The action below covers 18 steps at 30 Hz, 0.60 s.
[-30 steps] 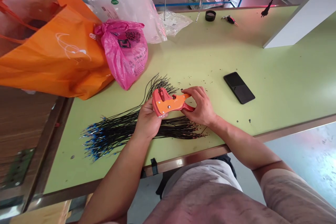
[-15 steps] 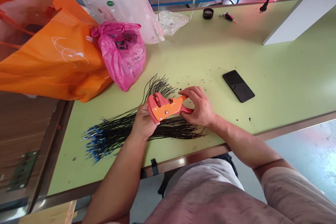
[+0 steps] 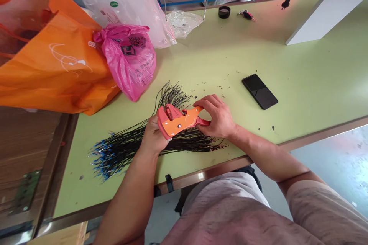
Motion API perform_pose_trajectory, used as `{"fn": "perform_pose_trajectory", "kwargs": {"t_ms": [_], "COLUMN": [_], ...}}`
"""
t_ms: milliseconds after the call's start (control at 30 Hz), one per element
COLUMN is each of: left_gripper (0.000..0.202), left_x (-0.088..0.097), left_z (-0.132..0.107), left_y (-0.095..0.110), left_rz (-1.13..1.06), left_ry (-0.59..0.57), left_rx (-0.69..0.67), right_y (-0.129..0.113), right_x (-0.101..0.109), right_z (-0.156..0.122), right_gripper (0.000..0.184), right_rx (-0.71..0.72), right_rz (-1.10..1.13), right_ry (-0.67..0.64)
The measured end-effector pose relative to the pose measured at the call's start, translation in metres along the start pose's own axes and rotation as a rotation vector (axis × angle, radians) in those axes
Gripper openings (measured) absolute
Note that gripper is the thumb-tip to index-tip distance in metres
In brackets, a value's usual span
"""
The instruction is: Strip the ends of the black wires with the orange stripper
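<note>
An orange and red wire stripper (image 3: 178,121) lies across my left hand (image 3: 153,136), which cradles its jaw end from below. My right hand (image 3: 217,116) wraps the handle end, with the fingers over the orange body. Under both hands spreads a loose bundle of thin black wires (image 3: 123,151), with blue-tipped ends fanned out to the left. Where the stripper's jaws meet any wire is hidden, and I cannot tell if a wire is in them. Small dark snippets dot the green table (image 3: 301,69) above the bundle.
A black smartphone (image 3: 259,91) lies to the right of my hands. An orange bag (image 3: 57,69), a pink plastic bag (image 3: 128,61) and a clear plastic bag (image 3: 129,7) crowd the far left. A black cap (image 3: 224,12), keys (image 3: 246,15) and a white pillar (image 3: 324,11) stand farther back.
The stripper has moved slightly left and tilted in my hands. The whole scene has shifted slightly in view as my head moved.
</note>
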<state>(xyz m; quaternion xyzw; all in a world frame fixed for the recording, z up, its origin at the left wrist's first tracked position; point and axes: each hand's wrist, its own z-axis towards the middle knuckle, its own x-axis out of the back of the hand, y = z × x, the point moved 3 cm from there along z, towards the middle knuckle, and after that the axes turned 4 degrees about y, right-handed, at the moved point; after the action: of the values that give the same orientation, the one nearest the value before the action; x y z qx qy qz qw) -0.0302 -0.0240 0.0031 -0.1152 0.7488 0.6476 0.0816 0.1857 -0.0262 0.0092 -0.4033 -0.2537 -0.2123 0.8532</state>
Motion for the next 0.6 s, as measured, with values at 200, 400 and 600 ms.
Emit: {"fn": "perform_pose_trajectory", "kwargs": {"t_ms": [200, 400, 600], "left_gripper": [0.042, 0.052, 0.058], "left_x": [-0.002, -0.010, -0.008], "left_z": [-0.003, -0.005, -0.005], "left_y": [0.001, 0.003, 0.001], "left_rz": [0.119, 0.057, 0.049], "left_ry": [-0.001, -0.014, 0.043], "left_rx": [-0.097, -0.136, -0.086], "right_y": [0.002, -0.001, -0.001], "right_x": [-0.004, 0.003, 0.001], "right_z": [-0.003, 0.002, 0.002], "right_gripper": [0.019, 0.027, 0.038], "right_rx": [-0.037, 0.038, 0.048], "right_rz": [-0.007, 0.050, 0.050], "right_ry": [0.022, 0.139, 0.088]}}
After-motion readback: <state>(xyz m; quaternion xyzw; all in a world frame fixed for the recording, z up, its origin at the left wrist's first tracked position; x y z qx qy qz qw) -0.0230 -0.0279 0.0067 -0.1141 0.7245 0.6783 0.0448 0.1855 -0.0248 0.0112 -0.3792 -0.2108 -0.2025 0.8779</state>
